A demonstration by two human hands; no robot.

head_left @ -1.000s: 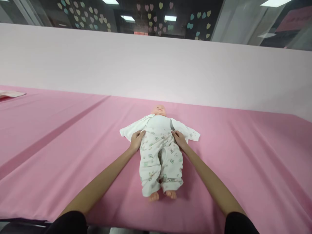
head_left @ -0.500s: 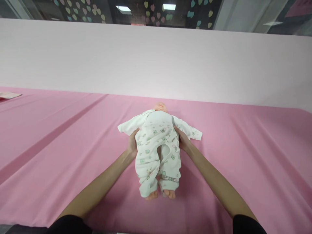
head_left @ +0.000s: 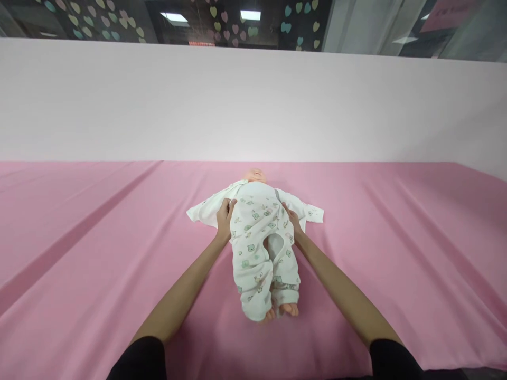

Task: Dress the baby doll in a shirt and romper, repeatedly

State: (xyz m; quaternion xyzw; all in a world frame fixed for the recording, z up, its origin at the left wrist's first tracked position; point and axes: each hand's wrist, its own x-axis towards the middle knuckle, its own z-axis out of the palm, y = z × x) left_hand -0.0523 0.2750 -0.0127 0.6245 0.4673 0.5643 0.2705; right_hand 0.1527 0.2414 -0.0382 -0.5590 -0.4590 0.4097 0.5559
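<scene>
A baby doll (head_left: pixel 255 176) lies on its back on the pink cloth (head_left: pixel 99 243), head pointing away from me. It wears an open white top (head_left: pixel 206 211) and white patterned trousers (head_left: pixel 259 248). My left hand (head_left: pixel 224 219) grips the trousers' waist on the doll's left side as I see it. My right hand (head_left: pixel 293 222) grips the waist on the other side. The doll's hips and legs are raised off the cloth, and its bare feet (head_left: pixel 284 311) point toward me.
A pale pink panel (head_left: pixel 253 105) stands upright behind the cloth-covered surface. Above it, dark glass carries pastel heart stickers (head_left: pixel 233 31). Folds run across the cloth on the left.
The doll's lower body has been lifted and the trousers' waist has been drawn higher up its belly. Both hands moved up along its sides with the fabric.
</scene>
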